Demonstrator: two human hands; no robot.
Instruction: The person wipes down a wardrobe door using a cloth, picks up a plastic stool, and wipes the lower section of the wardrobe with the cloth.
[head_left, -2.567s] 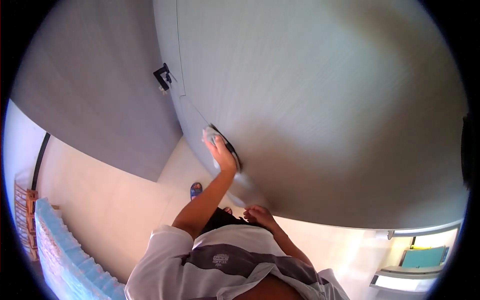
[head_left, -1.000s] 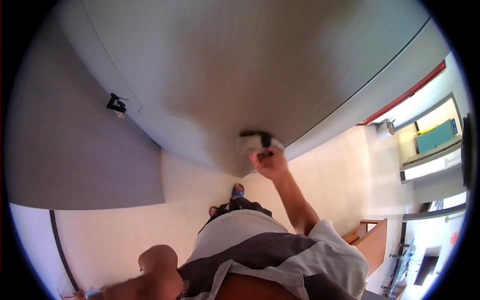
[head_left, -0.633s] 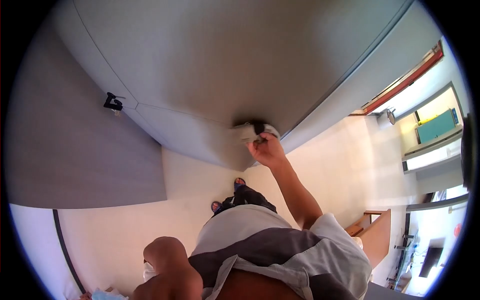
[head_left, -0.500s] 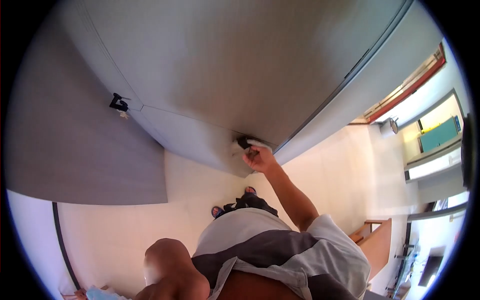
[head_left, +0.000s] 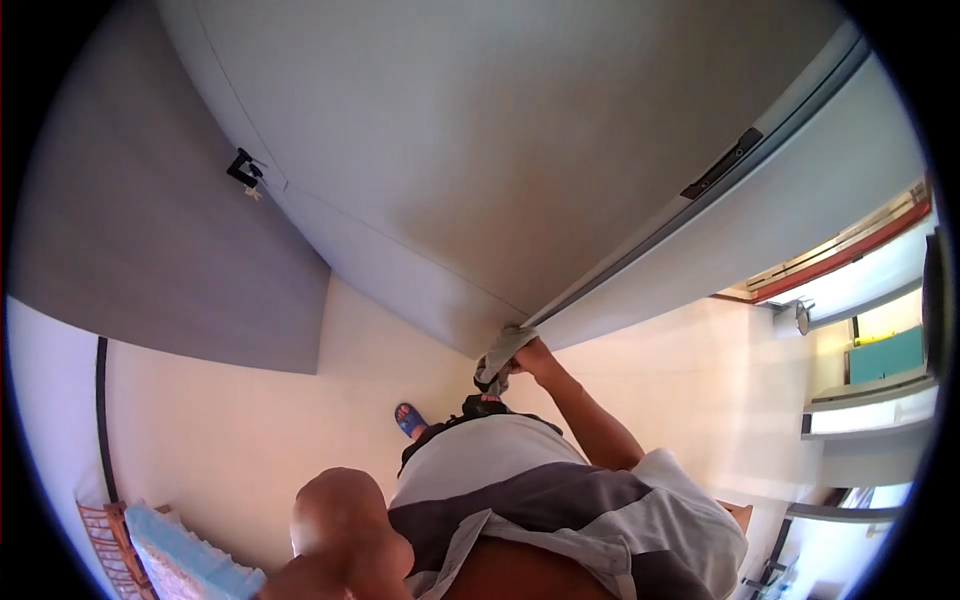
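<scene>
One grey-and-white soft cloth with a dark patch (head_left: 497, 358), clamped in a bare right hand (head_left: 536, 359)

Head view. The cloth lies bunched in the right hand, its bulk extending to the left of the grip and hanging slightly below it. The fingers are closed together on its right-hand side and partly hidden by its folds. Its upper end overlaps the lower tip of the wide, smooth grey door panel (head_left: 480, 140); whether it presses on that surface cannot be told. A single bent, bare left arm (head_left: 345, 520) occupies the lower left; its hand falls outside the field, and the state of that grip cannot be told.

Counts. Cloth: one. Large grey panels left of the dark joint: two, namely the door panel and a darker, flat grey panel (head_left: 170, 200) beside it. Angular black handle (head_left: 243, 168): one, with a small pale object hanging just beneath. Narrow, dark rectangular plate (head_left: 722, 163): one, set along the door panel's right-hand edge. Blue open-toed sandal (head_left: 407, 417): one plainly visible, resting on the pale, smooth floor (head_left: 250, 410). Light-blue ruffled fabric (head_left: 190, 550): one piece, just beside one brown slatted wooden frame (head_left: 108, 535). Flat teal panel (head_left: 887, 355): one, at far right.
</scene>
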